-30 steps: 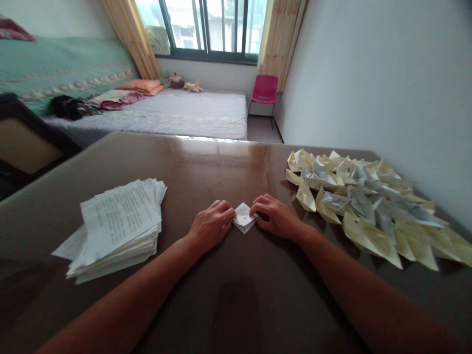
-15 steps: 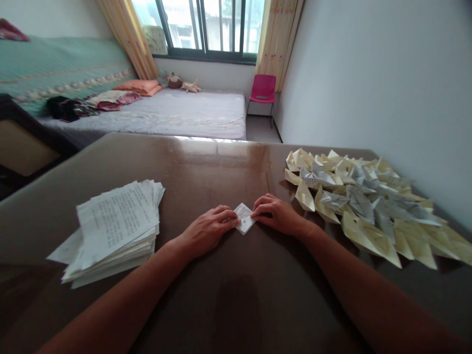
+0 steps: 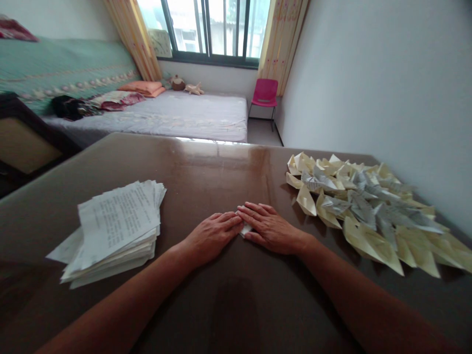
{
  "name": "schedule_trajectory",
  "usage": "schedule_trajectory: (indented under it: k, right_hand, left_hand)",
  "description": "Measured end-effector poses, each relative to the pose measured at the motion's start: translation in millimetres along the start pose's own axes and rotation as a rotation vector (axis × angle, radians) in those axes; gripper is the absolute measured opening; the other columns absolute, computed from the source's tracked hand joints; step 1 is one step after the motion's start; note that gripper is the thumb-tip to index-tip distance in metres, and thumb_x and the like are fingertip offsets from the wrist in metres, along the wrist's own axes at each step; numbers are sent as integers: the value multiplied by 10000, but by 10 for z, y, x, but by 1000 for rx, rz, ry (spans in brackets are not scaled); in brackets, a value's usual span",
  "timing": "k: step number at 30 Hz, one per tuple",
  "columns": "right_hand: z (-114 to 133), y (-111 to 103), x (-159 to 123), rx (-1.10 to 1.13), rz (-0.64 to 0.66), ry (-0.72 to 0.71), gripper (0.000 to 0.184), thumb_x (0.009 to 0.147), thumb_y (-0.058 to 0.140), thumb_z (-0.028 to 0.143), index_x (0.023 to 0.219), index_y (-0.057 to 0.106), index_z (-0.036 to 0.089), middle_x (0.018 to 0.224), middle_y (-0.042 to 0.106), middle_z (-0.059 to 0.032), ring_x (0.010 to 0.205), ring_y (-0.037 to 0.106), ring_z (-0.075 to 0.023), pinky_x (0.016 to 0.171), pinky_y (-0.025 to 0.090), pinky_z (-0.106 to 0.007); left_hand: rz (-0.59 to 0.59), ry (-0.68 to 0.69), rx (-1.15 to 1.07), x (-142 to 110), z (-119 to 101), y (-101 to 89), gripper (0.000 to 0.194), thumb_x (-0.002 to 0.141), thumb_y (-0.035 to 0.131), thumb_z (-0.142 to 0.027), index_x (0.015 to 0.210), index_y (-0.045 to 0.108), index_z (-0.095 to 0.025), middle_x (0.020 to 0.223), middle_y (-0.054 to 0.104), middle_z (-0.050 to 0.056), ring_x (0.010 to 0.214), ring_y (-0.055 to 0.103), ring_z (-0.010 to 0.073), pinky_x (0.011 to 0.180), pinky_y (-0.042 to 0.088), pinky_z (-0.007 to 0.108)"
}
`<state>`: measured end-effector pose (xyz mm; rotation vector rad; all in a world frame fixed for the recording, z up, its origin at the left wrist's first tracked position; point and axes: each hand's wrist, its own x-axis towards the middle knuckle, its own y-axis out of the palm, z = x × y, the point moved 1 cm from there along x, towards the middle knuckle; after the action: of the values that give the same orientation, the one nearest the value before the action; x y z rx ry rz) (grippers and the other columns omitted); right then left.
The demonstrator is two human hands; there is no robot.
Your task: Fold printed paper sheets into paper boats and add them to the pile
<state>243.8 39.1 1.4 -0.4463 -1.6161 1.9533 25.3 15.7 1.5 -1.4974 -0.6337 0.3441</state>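
Note:
A small white paper [image 3: 244, 231], folded into a tight packet, lies on the brown table between my hands, and only slivers of it show. My left hand [image 3: 214, 235] has its fingers and thumb closed at the packet's left side. Across the top of the packet lies my right hand [image 3: 271, 227], flat with its fingers stretched out and pressing it, the fingertips meeting those of the left hand. Most of the packet's surface and folds are hidden under the fingers.
A stack of printed sheets [image 3: 118, 221] sits at the left of the table [image 3: 191, 182]. Several folded paper boats [image 3: 372, 243], cream and white, crowd the right side near the wall. Beyond the table are a bed [image 3: 199, 115] and a pink chair [image 3: 264, 93].
My right hand has moved left from the packet's right corner and flattened over it, covering most of it. My left hand stays at the left side. The view has shifted slightly.

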Motion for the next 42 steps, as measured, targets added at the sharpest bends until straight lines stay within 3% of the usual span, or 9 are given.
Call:
schedule_trajectory:
  k: [6, 13, 16, 19, 24, 30, 36, 39, 42]
  right_hand:
    - [-1, 60, -65, -80, 74, 42, 818, 873, 333, 685, 1510, 133, 212, 1547, 236, -72, 1435, 139, -258, 1141, 156, -490]
    - [29, 22, -88, -107, 89, 132, 785, 895, 285, 669, 1505, 168, 189, 1540, 246, -91, 1428, 164, -276, 1130, 163, -524]
    - [73, 24, -81, -81, 90, 125, 807, 889, 288, 677, 1499, 191, 159, 1544, 220, -111, 1431, 151, -278, 1134, 158, -515]
    - [82, 17, -85, -41, 82, 113, 837, 876, 316, 685, 1495, 205, 132, 1537, 231, -142, 1433, 146, -280, 1139, 145, -515]
    - [-15, -37, -102, 21, 106, 61, 767, 898, 423, 564, 1501, 186, 152, 1547, 213, -126, 1434, 151, -246, 1145, 164, -474]
    - [-153, -37, -63, 67, 74, 74, 504, 975, 328, 321, 1472, 287, 252, 1516, 322, -30, 1408, 239, -183, 1134, 208, -424]
    - [-108, -3, -6, 118, -57, 89, 475, 999, 262, 320, 1462, 314, 226, 1492, 370, -38, 1398, 264, -165, 1137, 228, -409]
    - [-15, 8, 8, 121, 4, -14, 503, 1002, 266, 351, 1491, 225, 239, 1525, 298, -38, 1413, 232, -158, 1156, 196, -410]
    - [31, 25, 7, 83, 45, -9, 564, 990, 291, 428, 1500, 190, 210, 1539, 250, -64, 1419, 215, -176, 1166, 169, -423]
  left_hand:
    - [5, 0, -13, -40, 52, -23, 350, 925, 462, -208, 1259, 558, -249, 1315, 580, 37, 1204, 528, 207, 956, 443, 353]
    - [-51, -75, -63, 3, 27, -4, 298, 942, 399, -191, 1146, 617, -186, 1183, 653, 57, 1099, 587, 191, 956, 464, 346]
    - [-107, -159, -88, 63, -45, 81, 472, 940, 432, -360, 1360, 434, -146, 1356, 524, 125, 1281, 448, 234, 1053, 387, 401]
    - [-44, -126, -101, 89, -110, 158, 657, 938, 395, -469, 1476, 205, -145, 1531, 268, 132, 1422, 215, 224, 1138, 256, 410]
    - [85, -85, -100, 38, -116, 137, 690, 946, 336, -500, 1498, 101, -159, 1563, 149, 115, 1445, 116, 188, 1171, 140, 378]
    - [120, -55, -124, -7, -97, 65, 648, 944, 365, -485, 1495, 132, -237, 1570, 120, 95, 1446, 110, 213, 1161, 153, 401]
    - [116, -56, -129, -10, -97, 61, 644, 930, 403, -492, 1484, 186, -246, 1560, 171, 110, 1438, 158, 237, 1149, 199, 428]
    - [91, -70, -146, -11, -101, 61, 612, 928, 399, -510, 1455, 276, -226, 1534, 262, 119, 1424, 212, 238, 1149, 208, 431]
    - [92, -71, -167, -11, -107, 46, 607, 930, 386, -516, 1441, 306, -199, 1530, 266, 135, 1425, 207, 242, 1152, 209, 436]
